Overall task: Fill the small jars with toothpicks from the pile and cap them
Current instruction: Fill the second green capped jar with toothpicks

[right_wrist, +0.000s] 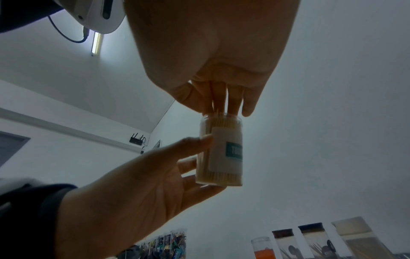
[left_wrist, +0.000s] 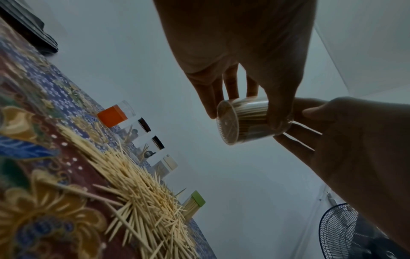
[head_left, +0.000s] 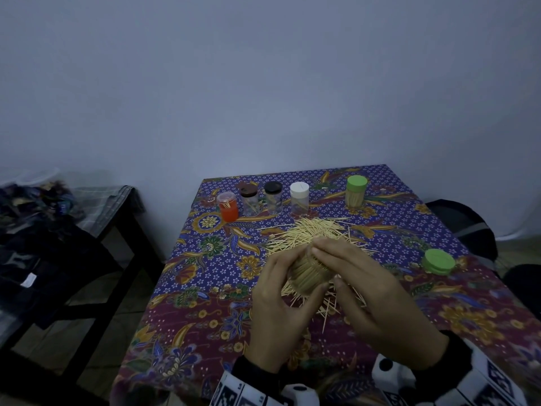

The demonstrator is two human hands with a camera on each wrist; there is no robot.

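So: desk (head_left: 222, 303) under a patterned cloth, with the toothpick pile (head_left: 310, 232) loose in the middle, a big spread of thin sticks. At the far edge stands a row of jars: orange jar (head_left: 227, 207), two dark-capped jars (head_left: 249, 199), a white-capped jar (head_left: 299, 197), and a green-capped jar (head_left: 356, 191) off to the right, packed full. A loose green cap (head_left: 438, 261) lies on the desk to the right, well apart from the hands.

The open jar (right_wrist: 220, 150) is held up over the pile, packed with toothpicks, no cap on. Left hand (head_left: 278, 306) wraps it from the side, thumb on the label, fingers behind the wall and under the base. Right hand (head_left: 369, 291) sits over the mouth, fingers straight, tips pressing on the stick ends; whether it also pinches a few sticks I can't tell, as the wrist views are dim.

Handling, as a guess: the jar is clear smooth plastic, light, stiff, a bit slippery, so hold it round the middle of the wall. Toothpicks are light, thin, snap easily and have sharp tips; take them in small aligned bunches. The cap is light and rigid; grip it by the rim.
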